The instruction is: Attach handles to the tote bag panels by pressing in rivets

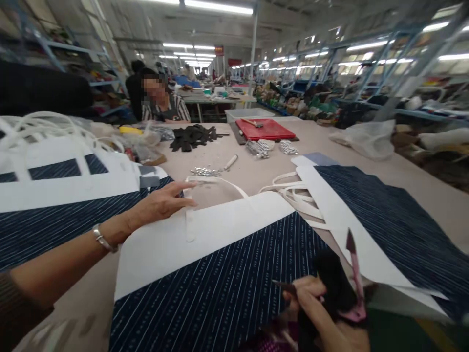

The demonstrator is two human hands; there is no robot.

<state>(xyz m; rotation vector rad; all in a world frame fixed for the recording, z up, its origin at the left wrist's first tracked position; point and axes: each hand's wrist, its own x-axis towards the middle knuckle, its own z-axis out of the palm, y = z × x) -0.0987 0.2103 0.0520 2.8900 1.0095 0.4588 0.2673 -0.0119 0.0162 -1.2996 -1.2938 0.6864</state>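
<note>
In front of me lies a navy striped bag panel with a broad white top band. My left hand is at the band's far edge, its thumb and fingers closed about a white strap handle that loops to the right. Low on the right, my right hand grips a thin, dark pointed tool, its tip over the navy fabric. A pink-handled tool with a pointed blade stands up by that hand, beside a black piece; how it is held is hidden.
More strapped panels lie left and right. Farther back are silver metal bits, a white pen-like stick, black strips and a red board with a hammer. A person sits across the table.
</note>
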